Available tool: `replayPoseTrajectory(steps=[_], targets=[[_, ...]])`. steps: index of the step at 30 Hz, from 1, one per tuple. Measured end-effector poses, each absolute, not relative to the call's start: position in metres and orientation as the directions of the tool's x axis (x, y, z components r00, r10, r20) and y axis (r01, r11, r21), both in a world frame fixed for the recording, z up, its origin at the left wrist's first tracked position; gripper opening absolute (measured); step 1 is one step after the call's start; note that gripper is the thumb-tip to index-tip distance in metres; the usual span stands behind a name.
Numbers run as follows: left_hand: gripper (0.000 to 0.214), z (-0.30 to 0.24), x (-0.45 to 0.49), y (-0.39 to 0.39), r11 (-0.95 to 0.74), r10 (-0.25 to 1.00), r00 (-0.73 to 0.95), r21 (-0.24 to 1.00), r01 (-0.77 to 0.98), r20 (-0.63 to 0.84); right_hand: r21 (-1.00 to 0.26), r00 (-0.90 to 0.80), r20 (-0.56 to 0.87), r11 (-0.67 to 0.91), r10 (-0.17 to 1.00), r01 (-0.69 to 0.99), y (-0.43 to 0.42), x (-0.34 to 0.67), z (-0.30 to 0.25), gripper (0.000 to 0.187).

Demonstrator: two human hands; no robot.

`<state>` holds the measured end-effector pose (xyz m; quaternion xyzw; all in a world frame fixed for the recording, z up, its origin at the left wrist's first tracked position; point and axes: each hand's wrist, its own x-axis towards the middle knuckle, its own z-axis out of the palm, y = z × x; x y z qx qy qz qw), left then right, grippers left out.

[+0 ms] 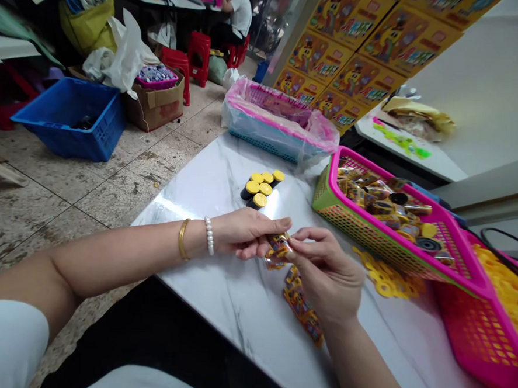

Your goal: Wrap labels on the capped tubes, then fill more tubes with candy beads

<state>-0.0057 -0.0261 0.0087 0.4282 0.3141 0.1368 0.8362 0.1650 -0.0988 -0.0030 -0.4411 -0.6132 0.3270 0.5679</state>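
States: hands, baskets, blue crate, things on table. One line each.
Shiny wrapper: held by left hand and right hand, contents unclear
Left hand: closed on wrapper
Right hand: pinching wrapper
Wrapper pile: lying on table
Yellow-topped tubes: upright, clustered
Yellow plastic pieces: lying loose
Green-and-pink basket: open, holding wrapped tubes
Plastic-lined basket: open, plastic over rim
Pink basket: open, holding yellow pieces
Blue crate: open, dark items inside

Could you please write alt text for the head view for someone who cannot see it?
A person's left hand and right hand hold a small, shiny, yellow-and-brown printed piece above a white, grey-veined table. Beyond them stand black cylinders with yellow caps, and to the right is a pink-and-green perforated plastic basket of shiny printed cylinders.
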Motion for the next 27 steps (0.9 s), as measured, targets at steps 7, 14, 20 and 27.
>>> replayPoseTrajectory(steps=[7, 14, 20, 27], targets=[[0.054, 0.006, -0.004, -0.025, 0.592, 0.505, 0.727, 0.800, 0.100, -0.465, -0.923, -0.107, 0.320, 0.335, 0.942, 0.190, -0.097, 0.170, -0.003, 0.032], [0.056, 0.005, -0.003, -0.023, 0.575, 0.566, 0.735, 0.818, -0.026, -0.374, -0.852, 0.030, 0.319, 0.272, 0.947, 0.447, -0.100, 0.165, -0.002, 0.042], [0.041, 0.001, -0.009, -0.020, 0.538, 0.592, 0.771, 0.827, -0.161, -0.235, -0.988, 0.090, 0.110, 0.099, 0.990, 0.122, -0.092, 0.176, 0.001, 0.023], [0.027, -0.001, -0.008, -0.017, 0.571, 0.601, 0.747, 0.806, -0.153, -0.284, -0.999, 0.020, 0.045, 0.045, 0.999, 0.019, -0.092, 0.176, -0.008, 0.024]])
